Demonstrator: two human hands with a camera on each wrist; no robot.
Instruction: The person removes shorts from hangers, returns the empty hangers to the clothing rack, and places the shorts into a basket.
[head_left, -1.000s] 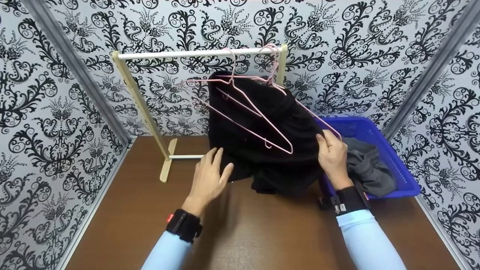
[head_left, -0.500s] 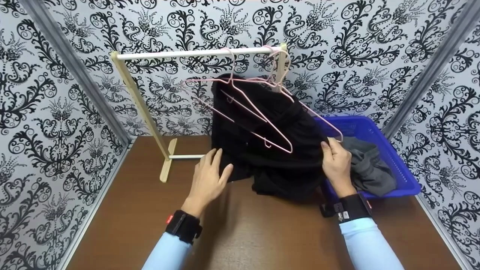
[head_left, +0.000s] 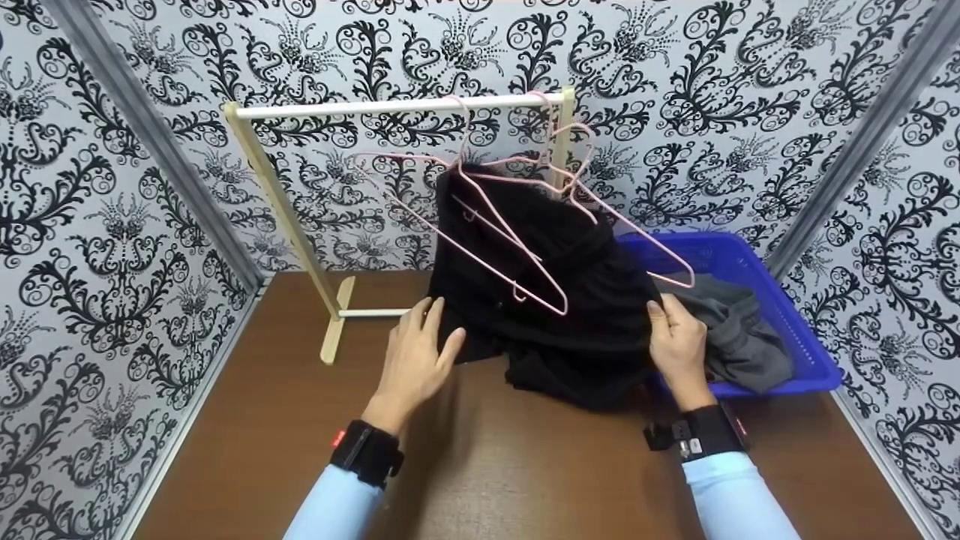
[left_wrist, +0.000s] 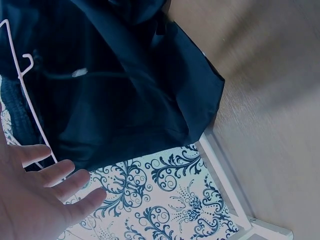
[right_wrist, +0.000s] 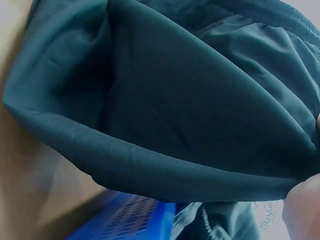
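Note:
Black shorts with a gathered waistband slant in front of the rack, a pink hanger at their upper side. That hanger's hook sits below the rail, off it. My right hand pinches the right edge of the shorts between thumb and fingers. Beside their lower left edge, my left hand has its fingers extended and spread. In the left wrist view, the fingers overlap the lower edge of the dark cloth. Another pink hanger hangs from the rail in front of the shorts.
A wooden rack with a white rail stands at the back. A further pink hanger hangs near its right post. On the right, a blue basket holds grey clothing. Patterned walls enclose the brown table.
My right hand has moved down and slightly right with the shorts. The right-hand hanger's hook has come off the rail and dropped. My left hand stays almost still.

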